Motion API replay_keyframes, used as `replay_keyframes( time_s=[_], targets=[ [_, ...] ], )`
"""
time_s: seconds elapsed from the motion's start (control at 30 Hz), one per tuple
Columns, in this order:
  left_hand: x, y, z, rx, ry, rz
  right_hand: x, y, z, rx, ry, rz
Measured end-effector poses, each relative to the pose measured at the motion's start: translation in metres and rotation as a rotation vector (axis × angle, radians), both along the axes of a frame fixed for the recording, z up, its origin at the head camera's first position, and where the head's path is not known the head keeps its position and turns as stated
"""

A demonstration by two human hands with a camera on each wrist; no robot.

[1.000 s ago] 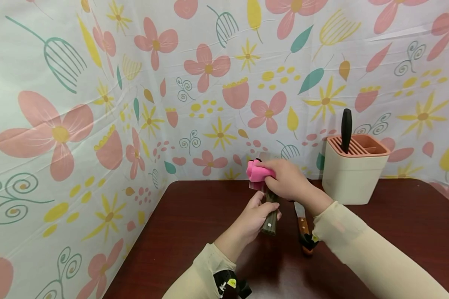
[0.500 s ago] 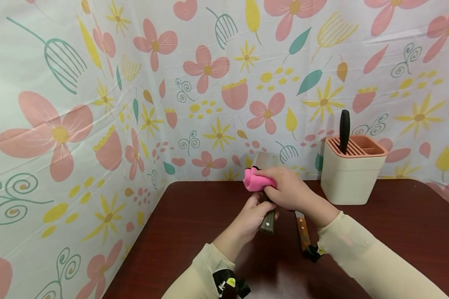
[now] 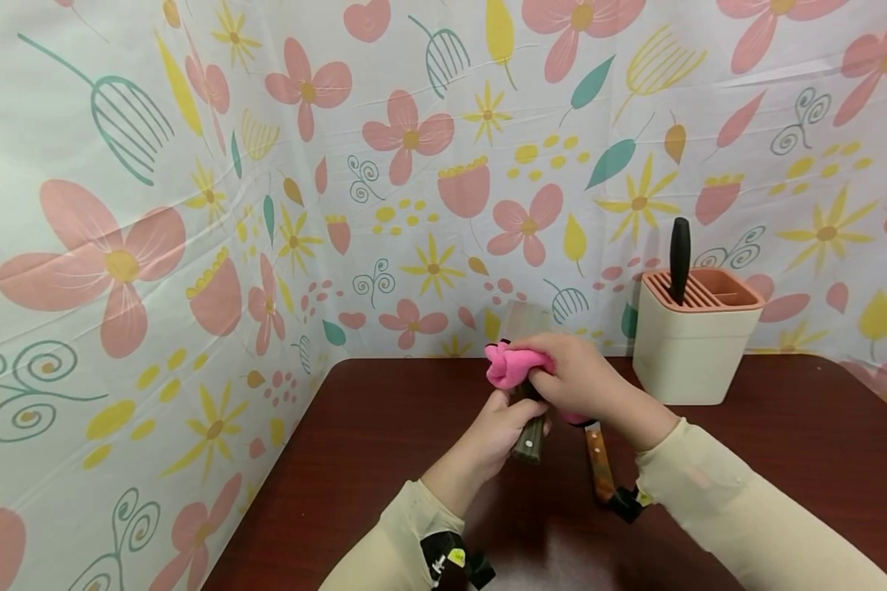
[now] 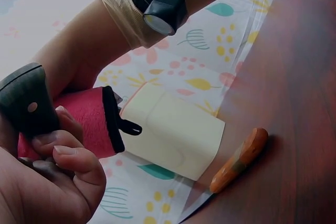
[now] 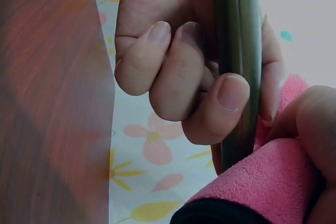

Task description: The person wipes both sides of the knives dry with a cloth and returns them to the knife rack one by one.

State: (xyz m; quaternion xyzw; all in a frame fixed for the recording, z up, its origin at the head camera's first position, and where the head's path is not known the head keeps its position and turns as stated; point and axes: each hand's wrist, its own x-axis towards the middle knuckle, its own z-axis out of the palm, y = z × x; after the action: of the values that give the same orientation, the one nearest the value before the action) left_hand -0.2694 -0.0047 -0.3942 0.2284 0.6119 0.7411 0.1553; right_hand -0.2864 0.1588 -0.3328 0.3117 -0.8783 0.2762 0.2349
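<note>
Head view: knife handle (image 3: 529,442) sits in left hand (image 3: 494,433), seemingly touching pink cloth (image 3: 512,366).

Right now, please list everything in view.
broad knife: 1, green handle, in left hand
cloth: 1, pink, in right hand
second knife: 1, brown handle, on table
knife block: 1, cream, orange top, on table
handle: 1, black, standing in block
table: 1, brown, below hands
floral backdrop: count unclear, white, behind table
wrist devices: 2, black, on sleeves
sleeves: 2, cream, behind hands
left hand: 1, gripping broad knife
right hand: 1, gripping cloth
</note>
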Motion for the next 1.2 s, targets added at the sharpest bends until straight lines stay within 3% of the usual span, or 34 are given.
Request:
replay_keyframes(
  time_s=[0.33,0.53,0.7,0.83,1.0,1.2],
  targets=[
    [0.002,-0.001,0.002,-0.021,-0.029,0.013,-0.003,0.013,0.014,-0.062,-0.122,0.098],
    [0.001,-0.001,0.003,-0.026,-0.022,0.028,-0.01,0.022,0.04,-0.068,-0.173,0.048],
    [0.002,0.0,0.005,-0.04,-0.035,0.039,-0.031,0.03,0.066,-0.082,-0.142,-0.009],
    [0.003,0.0,0.004,-0.049,-0.04,0.038,-0.049,0.035,0.078,-0.101,-0.136,-0.106],
    [0.004,0.0,0.003,-0.053,-0.042,0.04,-0.07,0.037,0.074,-0.127,-0.167,-0.186],
    [0.005,0.002,0.002,-0.057,-0.04,0.06,-0.093,0.036,0.045,-0.114,-0.179,-0.223]
  ],
)
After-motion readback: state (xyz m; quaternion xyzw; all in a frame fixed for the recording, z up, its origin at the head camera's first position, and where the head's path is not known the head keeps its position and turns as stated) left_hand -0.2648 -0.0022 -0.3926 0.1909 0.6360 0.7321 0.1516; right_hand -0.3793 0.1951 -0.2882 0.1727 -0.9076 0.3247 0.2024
